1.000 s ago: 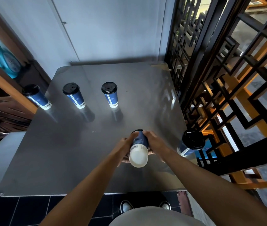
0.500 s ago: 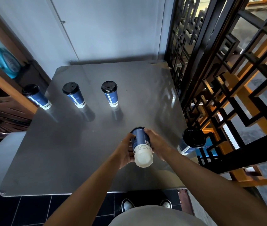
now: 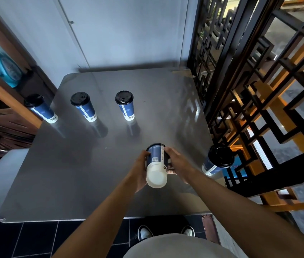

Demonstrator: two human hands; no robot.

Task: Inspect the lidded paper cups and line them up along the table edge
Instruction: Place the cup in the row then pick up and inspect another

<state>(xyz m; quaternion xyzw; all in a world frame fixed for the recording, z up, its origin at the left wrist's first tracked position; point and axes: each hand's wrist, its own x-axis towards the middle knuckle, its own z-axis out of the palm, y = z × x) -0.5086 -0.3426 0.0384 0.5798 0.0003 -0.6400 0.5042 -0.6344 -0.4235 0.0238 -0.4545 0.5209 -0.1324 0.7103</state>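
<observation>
Both the left hand (image 3: 139,171) and right hand (image 3: 177,162) grip a tipped cup (image 3: 156,164), white base toward the camera, above the desk (image 3: 73,164) near its front edge.

Five lidded paper cups: three (image 3: 40,108) (image 3: 84,106) (image 3: 125,105) in a row, one (image 3: 156,164) between two hands (image 3: 139,171) (image 3: 178,163), one (image 3: 217,162) at the right edge.

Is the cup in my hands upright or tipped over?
Tipped: the held cup lies with its white base facing the camera and its black lid end pointing away, gripped by both hands.
</observation>
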